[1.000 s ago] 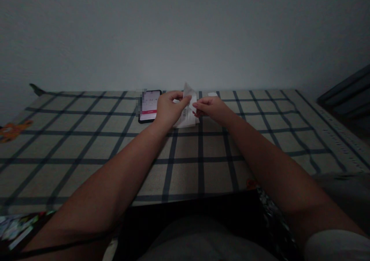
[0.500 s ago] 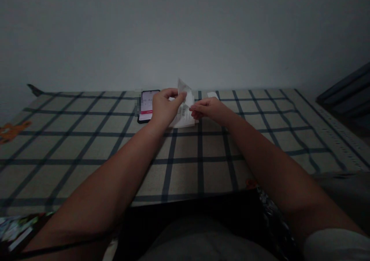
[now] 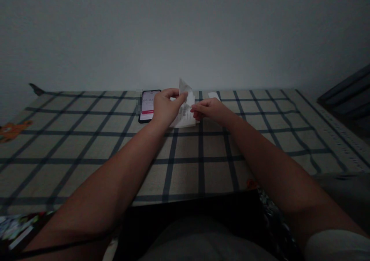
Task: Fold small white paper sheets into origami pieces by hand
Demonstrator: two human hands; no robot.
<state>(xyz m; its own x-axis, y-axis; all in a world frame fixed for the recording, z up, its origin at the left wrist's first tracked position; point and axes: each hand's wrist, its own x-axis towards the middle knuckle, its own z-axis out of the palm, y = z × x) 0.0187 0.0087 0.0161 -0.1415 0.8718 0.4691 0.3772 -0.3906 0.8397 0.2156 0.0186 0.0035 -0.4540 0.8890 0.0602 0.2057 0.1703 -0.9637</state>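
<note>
At the near edge, a white sleeve (image 3: 335, 245) encloses the right upper arm. Ahead of it, a checked cloth (image 3: 214, 176) with dark lines covers the work surface. An orange figure (image 3: 15, 130) lies at the far left side of the cloth.

Both forearms extend forward over the cloth to a printed white paper (image 3: 187, 119), which lies on the cloth between and partly below the hands. The right hand (image 3: 206, 108) is at the paper's right edge, thumb and fingertips drawn together; whether paper is caught between them cannot be determined. The left hand (image 3: 167, 106) pinches a raised white flap (image 3: 184, 86) between thumb and fingers. The flap stands tilted above the paper; whether the two are one sheet cannot be determined.

A phone (image 3: 147, 106), screen lit, lies just left of the left hand, which partly covers it. A small white piece (image 3: 214, 95) lies beyond the right hand. A plain wall (image 3: 185, 33) closes the rear.
</note>
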